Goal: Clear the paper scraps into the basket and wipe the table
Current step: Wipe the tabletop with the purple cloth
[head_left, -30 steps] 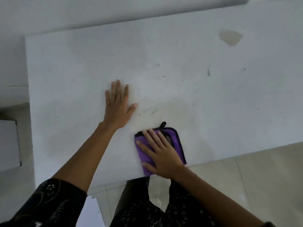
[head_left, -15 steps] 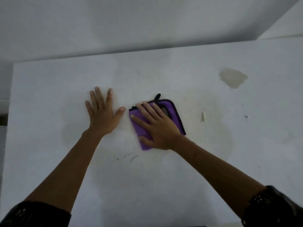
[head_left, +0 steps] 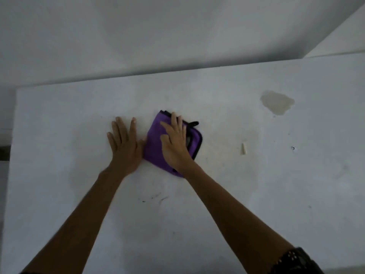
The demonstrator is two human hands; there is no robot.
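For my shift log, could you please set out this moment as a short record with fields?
right hand: pressing flat on the purple cloth, fingers straight
left hand: flat on the table, beside the purple cloth
purple cloth: folded, black-edged, lying mid-table
paper scrap: one small pale sliver, right of the purple cloth, apart from it
stain: tan patch on the table, far right

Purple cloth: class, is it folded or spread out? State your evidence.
Folded: the purple cloth forms a compact pad under the right hand, with layered black-trimmed edges on its right side.
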